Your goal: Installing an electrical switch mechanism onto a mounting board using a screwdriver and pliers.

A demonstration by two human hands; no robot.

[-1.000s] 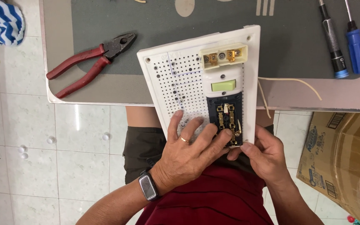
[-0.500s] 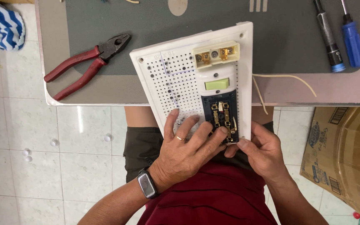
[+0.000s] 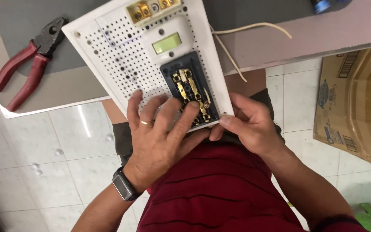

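White perforated panel [image 3: 147, 60]: sits higher and further left in view than a second ago, top edge now cut off.
Left hand [image 3: 159, 137]: forefinger now laid across the brass contacts [image 3: 190, 88].
Red pliers [image 3: 20, 73]: shifted toward left edge.
Screwdrivers: nearly out of view; only one blue tip [image 3: 320, 5] remains.

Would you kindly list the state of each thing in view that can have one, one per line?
White perforated panel: tilted, upper part on the table, lower edge held by both hands.
Black socket module: mounted in the panel, brass contacts exposed.
Left hand: spread flat on the panel, fingertips on the module.
Right hand: gripping the panel's lower corner.
Red-handled pliers: lying on the table, untouched.
Cardboard box: on the floor.
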